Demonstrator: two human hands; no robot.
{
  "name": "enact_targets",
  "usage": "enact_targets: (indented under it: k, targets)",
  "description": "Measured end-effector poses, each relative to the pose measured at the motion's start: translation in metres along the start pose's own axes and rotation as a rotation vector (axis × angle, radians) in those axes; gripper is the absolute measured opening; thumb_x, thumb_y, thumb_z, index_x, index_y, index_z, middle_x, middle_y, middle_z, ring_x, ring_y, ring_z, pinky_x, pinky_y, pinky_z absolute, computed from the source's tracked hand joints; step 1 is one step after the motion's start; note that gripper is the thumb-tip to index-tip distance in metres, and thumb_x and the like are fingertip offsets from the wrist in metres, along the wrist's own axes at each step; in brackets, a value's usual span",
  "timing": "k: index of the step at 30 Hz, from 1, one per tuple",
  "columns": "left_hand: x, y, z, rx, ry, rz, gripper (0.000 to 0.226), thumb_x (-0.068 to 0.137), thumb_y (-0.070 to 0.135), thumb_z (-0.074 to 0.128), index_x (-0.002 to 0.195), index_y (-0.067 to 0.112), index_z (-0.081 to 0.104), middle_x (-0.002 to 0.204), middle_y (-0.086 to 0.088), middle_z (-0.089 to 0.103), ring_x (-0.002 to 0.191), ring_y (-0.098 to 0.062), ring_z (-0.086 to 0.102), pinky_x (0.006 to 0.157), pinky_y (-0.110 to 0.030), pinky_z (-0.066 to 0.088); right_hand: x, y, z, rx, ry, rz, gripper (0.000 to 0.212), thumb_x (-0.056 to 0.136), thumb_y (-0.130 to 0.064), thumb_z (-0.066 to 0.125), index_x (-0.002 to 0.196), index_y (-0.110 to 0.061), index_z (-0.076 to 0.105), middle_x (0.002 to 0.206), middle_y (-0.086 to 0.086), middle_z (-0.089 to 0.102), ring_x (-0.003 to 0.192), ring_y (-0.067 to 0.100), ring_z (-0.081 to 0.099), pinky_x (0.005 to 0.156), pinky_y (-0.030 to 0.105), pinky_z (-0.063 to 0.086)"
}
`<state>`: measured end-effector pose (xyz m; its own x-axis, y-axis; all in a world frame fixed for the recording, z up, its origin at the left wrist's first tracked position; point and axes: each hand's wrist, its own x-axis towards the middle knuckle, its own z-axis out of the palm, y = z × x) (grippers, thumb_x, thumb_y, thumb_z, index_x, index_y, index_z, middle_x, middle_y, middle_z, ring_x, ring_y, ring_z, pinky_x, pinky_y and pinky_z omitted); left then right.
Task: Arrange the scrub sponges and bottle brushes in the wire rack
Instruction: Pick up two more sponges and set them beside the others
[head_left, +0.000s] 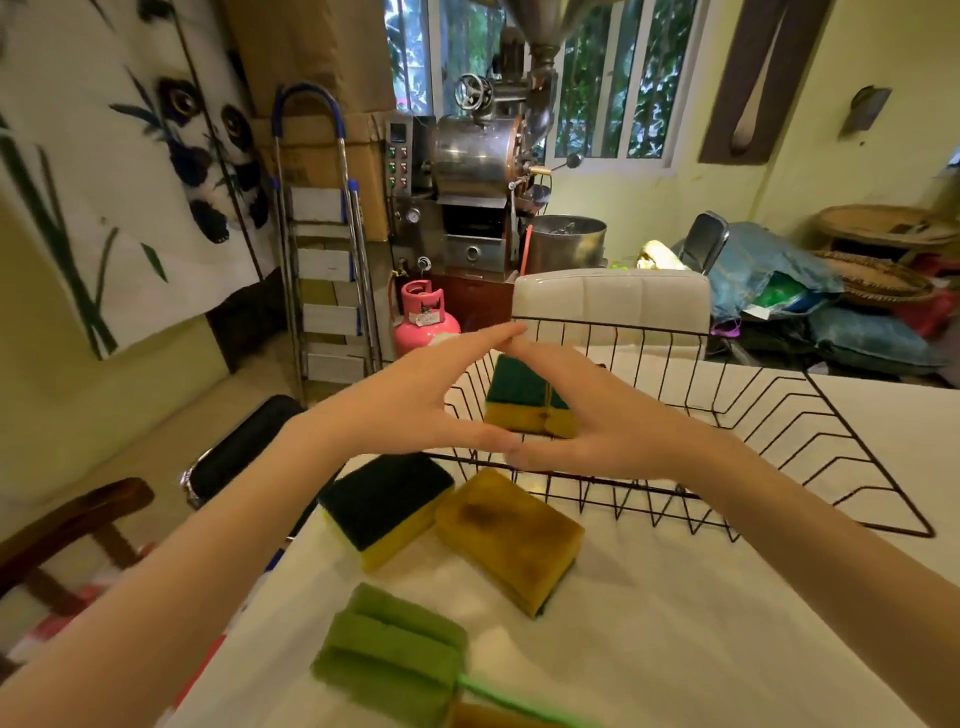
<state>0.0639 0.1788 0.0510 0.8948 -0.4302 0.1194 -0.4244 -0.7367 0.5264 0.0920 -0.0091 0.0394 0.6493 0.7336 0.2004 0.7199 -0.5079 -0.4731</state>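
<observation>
A black wire rack (779, 415) stands on the white table. Inside its left end a green-and-yellow scrub sponge (524, 400) stands on edge. My left hand (410, 400) and my right hand (597, 415) hover in front of it, fingers spread. Their fingertips and thumbs meet and frame the sponge, and neither hand grips anything. In front of the rack lie a dark-green-topped sponge (384, 499) and a stained yellow sponge (509, 535). A green foam bottle brush (389, 654) lies nearer to me, its thin green handle pointing right.
The table's left edge runs diagonally just beside the sponges and brush. A black case (244, 447) and a wooden chair (67, 525) sit below on the left. A white chair back (613, 296) rises behind the rack. A brownish object (493, 719) shows at the bottom edge.
</observation>
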Motion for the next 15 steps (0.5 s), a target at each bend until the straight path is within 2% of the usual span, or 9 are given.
enact_targets:
  k: [3,6,8,12,14,15]
  targets:
    - [-0.027,-0.001,0.013,-0.007,0.060,-0.027,0.091,0.066,0.049,0.067,0.130,0.052,0.002,0.144,0.029,0.010,0.131,0.007,0.013,0.108,-0.022,0.016,-0.018,-0.007,0.022,-0.111,0.030,-0.053,0.085,0.075,-0.056,0.059,0.142,-0.037,0.011,0.155,-0.012,0.010,0.142,0.005,0.000,0.116,0.031,0.011]
    - [-0.053,-0.008,0.027,-0.011,0.143,-0.082,0.088,0.062,0.055,0.063,0.127,0.054,0.004,0.144,0.027,0.014,0.131,0.008,0.015,0.110,-0.023,0.018,-0.035,-0.006,0.042,-0.184,0.056,-0.081,0.077,0.077,-0.061,0.050,0.141,-0.040,0.012,0.156,-0.013,0.009,0.142,0.004,-0.004,0.116,0.031,0.008]
    - [-0.069,-0.015,0.038,-0.052,0.215,-0.119,0.083,0.062,0.054,0.063,0.128,0.052,0.014,0.147,0.022,0.020,0.133,0.004,0.019,0.111,-0.025,0.021,-0.047,-0.005,0.054,-0.261,0.089,-0.144,0.067,0.081,-0.055,0.048,0.140,-0.034,0.022,0.154,-0.007,0.020,0.142,0.008,0.006,0.115,0.031,0.012]
    - [-0.089,-0.027,0.056,-0.113,0.355,-0.228,0.075,0.059,0.054,0.062,0.127,0.040,0.033,0.145,0.013,0.029,0.131,-0.001,0.026,0.108,-0.026,0.024,-0.067,0.001,0.078,-0.381,0.106,-0.253,0.049,0.087,-0.041,0.047,0.130,-0.019,0.042,0.139,0.004,0.048,0.132,0.018,0.036,0.109,0.034,0.033]
    - [-0.094,-0.032,0.063,-0.119,0.410,-0.258,0.066,0.061,0.051,0.064,0.122,0.036,0.041,0.143,0.009,0.034,0.129,-0.005,0.029,0.107,-0.028,0.027,-0.074,0.005,0.089,-0.407,0.090,-0.240,0.048,0.086,-0.041,0.047,0.129,-0.020,0.044,0.137,0.004,0.050,0.130,0.018,0.039,0.107,0.035,0.037]
    - [-0.096,-0.035,0.066,-0.123,0.425,-0.280,0.061,0.064,0.047,0.067,0.119,0.035,0.044,0.142,0.006,0.036,0.129,-0.007,0.031,0.107,-0.029,0.028,-0.077,0.007,0.093,-0.412,0.086,-0.217,0.050,0.085,-0.043,0.047,0.130,-0.021,0.043,0.138,0.003,0.049,0.131,0.017,0.037,0.108,0.035,0.035]
